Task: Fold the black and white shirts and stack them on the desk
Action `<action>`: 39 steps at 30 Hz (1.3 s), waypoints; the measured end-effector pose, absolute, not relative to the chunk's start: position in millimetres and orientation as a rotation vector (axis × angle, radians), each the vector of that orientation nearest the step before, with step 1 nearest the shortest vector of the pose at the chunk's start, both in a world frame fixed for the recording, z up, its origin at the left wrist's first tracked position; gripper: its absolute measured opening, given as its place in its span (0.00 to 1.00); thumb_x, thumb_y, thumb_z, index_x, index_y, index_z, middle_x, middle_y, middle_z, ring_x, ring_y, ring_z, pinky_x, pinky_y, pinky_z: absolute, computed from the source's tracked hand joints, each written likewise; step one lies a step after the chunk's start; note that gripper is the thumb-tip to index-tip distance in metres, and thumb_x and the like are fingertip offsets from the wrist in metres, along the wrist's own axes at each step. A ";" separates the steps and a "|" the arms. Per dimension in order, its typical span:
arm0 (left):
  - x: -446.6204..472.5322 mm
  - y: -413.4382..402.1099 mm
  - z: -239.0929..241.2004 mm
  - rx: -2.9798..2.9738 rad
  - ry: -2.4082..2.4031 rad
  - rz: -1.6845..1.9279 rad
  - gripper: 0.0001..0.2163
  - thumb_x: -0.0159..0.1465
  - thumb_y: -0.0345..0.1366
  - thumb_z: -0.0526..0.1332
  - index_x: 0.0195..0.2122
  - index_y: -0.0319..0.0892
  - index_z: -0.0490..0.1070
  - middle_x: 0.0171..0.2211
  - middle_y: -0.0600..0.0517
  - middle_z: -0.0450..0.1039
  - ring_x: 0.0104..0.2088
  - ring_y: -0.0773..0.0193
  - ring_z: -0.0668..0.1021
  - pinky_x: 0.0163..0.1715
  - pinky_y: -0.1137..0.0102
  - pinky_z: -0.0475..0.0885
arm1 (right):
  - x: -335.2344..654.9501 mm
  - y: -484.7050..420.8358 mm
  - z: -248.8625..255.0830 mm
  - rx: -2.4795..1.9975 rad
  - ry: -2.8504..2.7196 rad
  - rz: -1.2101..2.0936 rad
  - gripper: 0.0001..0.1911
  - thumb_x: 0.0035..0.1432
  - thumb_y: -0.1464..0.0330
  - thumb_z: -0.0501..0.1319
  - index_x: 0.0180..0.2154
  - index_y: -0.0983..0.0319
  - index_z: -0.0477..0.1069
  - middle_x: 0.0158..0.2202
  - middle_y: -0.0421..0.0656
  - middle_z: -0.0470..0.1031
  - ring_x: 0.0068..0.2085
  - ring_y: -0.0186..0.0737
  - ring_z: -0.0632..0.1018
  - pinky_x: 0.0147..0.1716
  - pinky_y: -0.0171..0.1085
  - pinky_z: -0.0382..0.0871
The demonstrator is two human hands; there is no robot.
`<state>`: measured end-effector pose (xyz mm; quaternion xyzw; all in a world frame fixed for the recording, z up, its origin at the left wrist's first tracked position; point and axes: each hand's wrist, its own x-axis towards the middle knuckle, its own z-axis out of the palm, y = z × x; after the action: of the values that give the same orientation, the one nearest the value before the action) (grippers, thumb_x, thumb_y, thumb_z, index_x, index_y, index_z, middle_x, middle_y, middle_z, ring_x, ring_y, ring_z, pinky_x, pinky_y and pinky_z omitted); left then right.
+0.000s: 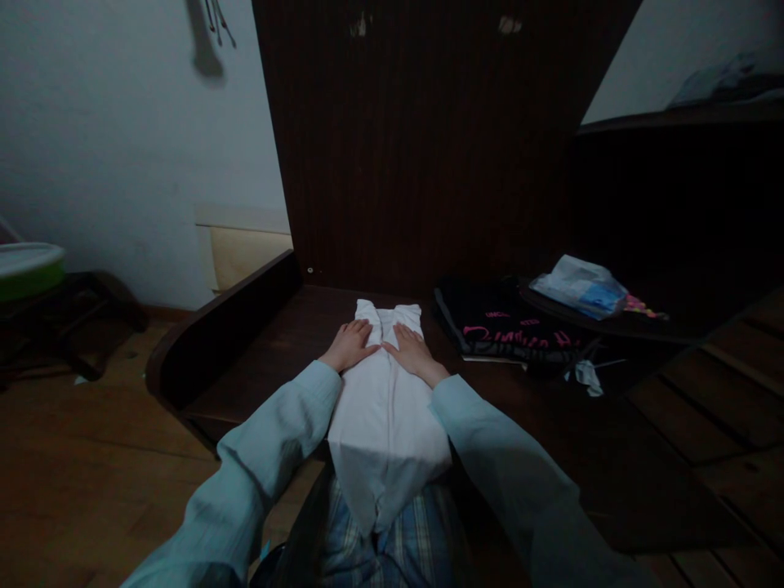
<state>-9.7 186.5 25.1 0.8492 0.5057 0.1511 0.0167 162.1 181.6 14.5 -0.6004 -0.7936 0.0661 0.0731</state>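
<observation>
A white garment (392, 408), folded lengthwise into a narrow shape with a seam down its middle, lies on the dark wooden surface (263, 351). Its near end hangs over the front edge toward my lap. My left hand (351, 345) rests flat on the upper left part of the cloth, fingers stretched out. On the upper right part, my right hand (414, 353) lies flat too, with the thumbs of both hands close together near the middle. Neither hand grasps the fabric.
Dark folded clothing (508, 327) with pink lettering lies to the right. Beside it, a small round shelf (661, 328) bears a plastic packet (579, 286). A raised wooden side (226, 318) bounds the left. A green-sided basin (30, 273) stands on a dark stool (79, 306) at far left.
</observation>
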 end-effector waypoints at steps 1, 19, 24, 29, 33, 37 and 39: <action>-9.8 186.4 25.3 2.678 1.533 0.536 0.19 0.58 0.42 0.55 0.48 0.39 0.65 0.51 0.42 0.64 0.52 0.53 0.66 0.50 0.60 0.61 | 163.2 185.1 12.7 -1.790 -2.386 0.205 0.34 0.61 0.54 0.40 0.60 0.72 0.47 0.63 0.52 0.44 0.63 0.45 0.49 0.59 0.42 0.42; -17.6 164.7 26.6 2.713 1.316 0.439 0.23 0.54 0.39 0.58 0.51 0.38 0.65 0.54 0.43 0.63 0.54 0.56 0.66 0.54 0.64 0.59 | 174.6 154.9 24.9 -1.662 -1.967 0.059 0.11 0.58 0.69 0.48 0.38 0.60 0.68 0.33 0.43 0.74 0.34 0.37 0.74 0.32 0.33 0.63; -17.8 152.8 18.7 2.731 1.228 0.352 0.27 0.57 0.47 0.56 0.56 0.40 0.59 0.58 0.41 0.57 0.58 0.53 0.61 0.55 0.60 0.56 | 169.1 130.7 21.4 -1.570 -2.118 0.136 0.17 0.59 0.67 0.48 0.49 0.61 0.63 0.43 0.45 0.73 0.44 0.39 0.72 0.42 0.35 0.64; -17.0 154.9 10.2 2.696 1.249 0.260 0.31 0.58 0.53 0.53 0.59 0.43 0.53 0.61 0.41 0.50 0.60 0.51 0.55 0.56 0.55 0.52 | 163.3 113.4 11.1 -1.491 -2.335 0.115 0.26 0.60 0.58 0.47 0.56 0.63 0.57 0.57 0.50 0.60 0.57 0.45 0.61 0.54 0.42 0.55; -16.7 150.1 10.1 2.712 1.250 0.309 0.30 0.58 0.51 0.53 0.58 0.40 0.54 0.60 0.39 0.52 0.60 0.50 0.56 0.56 0.53 0.52 | 161.3 105.1 4.3 -1.505 -2.480 0.094 0.29 0.60 0.55 0.44 0.57 0.65 0.56 0.61 0.52 0.51 0.62 0.50 0.52 0.58 0.48 0.46; -21.4 136.2 15.6 2.756 1.206 0.521 0.24 0.60 0.44 0.53 0.55 0.38 0.59 0.57 0.40 0.59 0.57 0.54 0.61 0.55 0.59 0.57 | 161.3 108.0 1.6 -1.525 -2.518 0.110 0.30 0.61 0.55 0.41 0.59 0.66 0.53 0.62 0.50 0.48 0.63 0.47 0.49 0.59 0.48 0.43; -25.7 131.7 19.0 2.729 1.174 0.666 0.19 0.61 0.40 0.52 0.52 0.40 0.63 0.53 0.43 0.64 0.53 0.58 0.66 0.53 0.63 0.61 | 161.5 113.0 1.4 -1.531 -2.521 0.127 0.30 0.61 0.56 0.41 0.59 0.66 0.51 0.63 0.50 0.47 0.63 0.46 0.48 0.59 0.48 0.43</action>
<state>-25.7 131.7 19.0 0.8953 0.3852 0.2183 0.0484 161.5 113.0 1.4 -0.5162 -0.8502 0.0428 0.0944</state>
